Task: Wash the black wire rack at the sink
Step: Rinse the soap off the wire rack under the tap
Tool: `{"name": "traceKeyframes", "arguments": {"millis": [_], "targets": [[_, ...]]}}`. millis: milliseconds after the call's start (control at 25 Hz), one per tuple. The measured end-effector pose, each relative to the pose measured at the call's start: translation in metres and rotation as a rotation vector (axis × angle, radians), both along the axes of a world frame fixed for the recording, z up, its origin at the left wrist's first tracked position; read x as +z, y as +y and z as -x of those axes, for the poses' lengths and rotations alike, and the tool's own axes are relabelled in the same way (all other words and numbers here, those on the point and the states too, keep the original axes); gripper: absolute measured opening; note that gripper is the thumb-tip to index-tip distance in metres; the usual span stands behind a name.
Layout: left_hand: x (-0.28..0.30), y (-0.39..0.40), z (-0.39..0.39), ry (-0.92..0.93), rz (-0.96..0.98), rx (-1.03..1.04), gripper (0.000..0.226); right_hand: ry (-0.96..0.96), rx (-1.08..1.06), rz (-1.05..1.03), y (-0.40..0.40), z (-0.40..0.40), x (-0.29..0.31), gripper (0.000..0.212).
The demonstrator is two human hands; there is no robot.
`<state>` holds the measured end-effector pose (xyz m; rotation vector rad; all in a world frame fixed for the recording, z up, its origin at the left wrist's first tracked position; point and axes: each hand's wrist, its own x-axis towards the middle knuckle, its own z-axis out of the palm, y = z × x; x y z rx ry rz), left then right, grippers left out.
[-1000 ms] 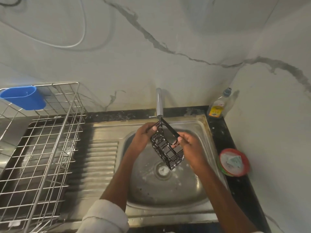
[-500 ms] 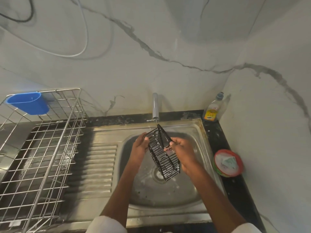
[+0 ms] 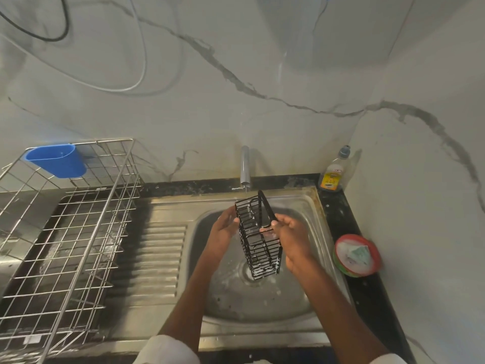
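I see the black wire rack held tilted over the sink bowl, under the tap. Right hand pinches its handle side; left hand cups the other side, fingers relaxed. Soap bottle sits back right.

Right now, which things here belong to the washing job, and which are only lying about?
In use: black wire rack, left hand, right hand, tap, sink.

Lying about: blue cup, steel drying rack, soap bottle, red bowl.
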<state>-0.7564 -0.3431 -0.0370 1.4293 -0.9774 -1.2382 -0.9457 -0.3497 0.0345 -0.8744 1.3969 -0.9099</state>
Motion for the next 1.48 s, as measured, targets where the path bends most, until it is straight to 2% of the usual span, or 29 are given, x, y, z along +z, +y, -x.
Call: {"name": "traceKeyframes", "arguments": {"millis": [200, 360, 520, 680, 760, 880, 1040, 1160, 1240, 1400, 1480], "targets": [[0.015, 0.009, -0.001, 0.045, -0.017, 0.086, 0.037, -0.007, 0.099, 0.009, -0.001, -0.016, -0.004, 0.02], [0.022, 0.013, -0.006, 0.045, -0.003, 0.127, 0.035, -0.084, 0.116, -0.03, 0.003, -0.019, -0.006, 0.021], [0.013, -0.001, 0.001, -0.087, -0.027, 0.131, 0.021, -0.121, 0.025, -0.058, 0.002, -0.01, -0.006, 0.022], [0.004, -0.008, 0.006, -0.152, -0.007, 0.038, 0.02, -0.127, -0.005, -0.04, -0.002, 0.002, -0.005, 0.026], [0.001, -0.004, 0.007, -0.151, 0.019, 0.005, 0.017, -0.131, -0.01, -0.035, -0.001, 0.003, -0.002, 0.025], [0.009, 0.005, 0.008, -0.107, 0.057, 0.05, 0.026, -0.168, -0.008, -0.049, 0.005, -0.003, 0.004, 0.025], [0.014, 0.019, 0.001, -0.071, 0.098, 0.099, 0.02, -0.19, 0.013, -0.076, 0.009, -0.012, 0.006, 0.024], [0.015, 0.028, -0.007, -0.053, 0.089, 0.077, 0.029, -0.202, -0.012, -0.066, 0.01, -0.016, 0.006, 0.023], [0.012, 0.034, -0.009, -0.104, 0.078, 0.02, 0.038, -0.205, -0.054, -0.063, 0.01, -0.017, 0.008, 0.024], [-0.008, 0.05, -0.001, -0.282, 0.028, -0.242, 0.078, -0.209, -0.055, -0.094, 0.004, -0.016, 0.011, 0.02], [-0.016, 0.055, 0.014, -0.383, 0.017, -0.256, 0.1, -0.188, -0.035, -0.137, 0.001, -0.021, 0.014, 0.019]]}}
